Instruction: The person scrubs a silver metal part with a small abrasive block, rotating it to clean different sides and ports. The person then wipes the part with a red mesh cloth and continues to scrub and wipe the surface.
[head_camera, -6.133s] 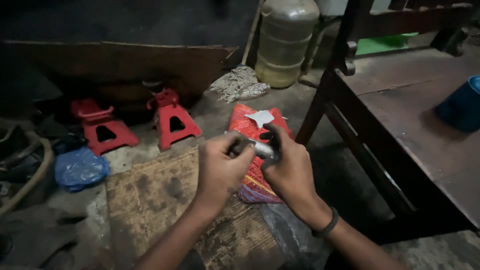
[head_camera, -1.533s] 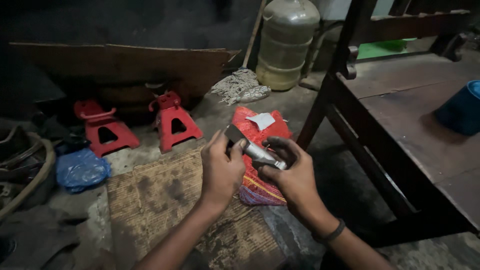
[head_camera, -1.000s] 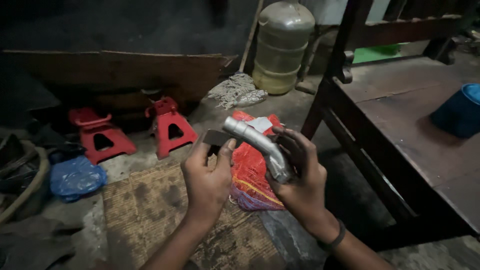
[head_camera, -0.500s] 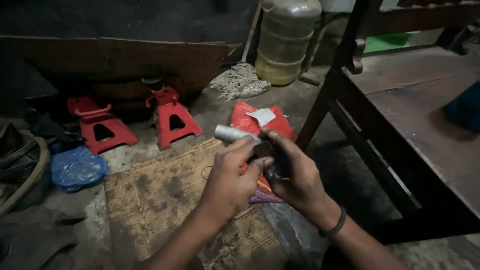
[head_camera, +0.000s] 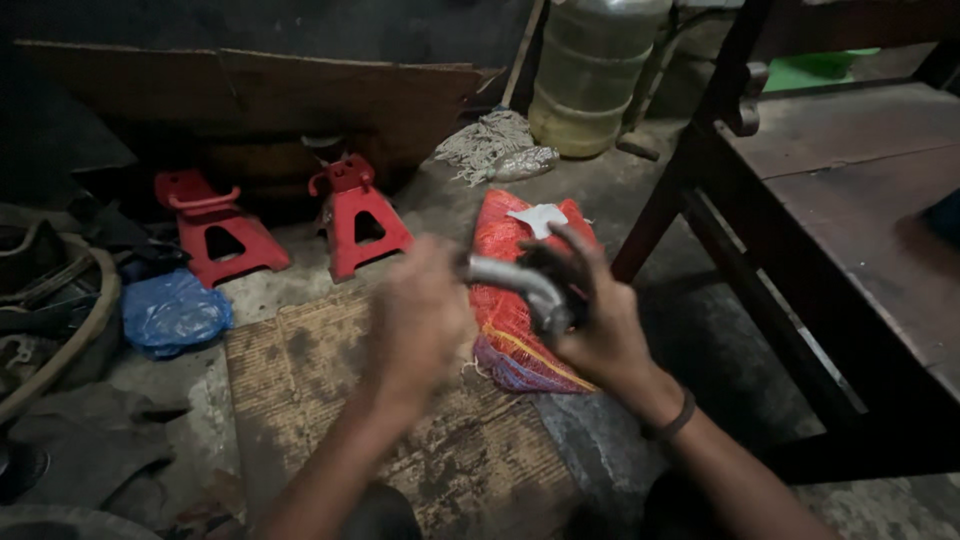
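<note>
The bent metal pipe (head_camera: 520, 288) in my hands is a dull silver tube with a smooth, slightly shiny skin and a rounded elbow near one end. Under it on the floor lies a red mesh sack (head_camera: 512, 300), coarse-woven, with a yellow and blue striped edge and a scrap of white paper (head_camera: 538, 219) on top. Beside the sack is a worn woven mat (head_camera: 300, 370), tan and stained with dark patches. Two red jack stands (head_camera: 355, 215), pyramid-shaped with notched tops, stand on the rough, dusty concrete floor (head_camera: 440, 215), and a crumpled blue plastic bag (head_camera: 172, 312) sits just in front of the left one. Behind them a sheet of brown cardboard (head_camera: 260, 95) leans along the dark wall, with a big translucent water jug (head_camera: 592, 75) and a frayed mop head (head_camera: 492, 145) nearby. To my right is a dark wooden bench (head_camera: 850, 190), its top scuffed and dull. The room is dim. My right hand (head_camera: 600, 320) is closed around the pipe's lower bend, fingers (head_camera: 570, 250) curled over it, holding it just above the red sack. My left hand (head_camera: 420, 320) is blurred at the pipe's free end; it looks partly curled against the tube, but I cannot tell how tightly it grips or whether it holds anything else.
</note>
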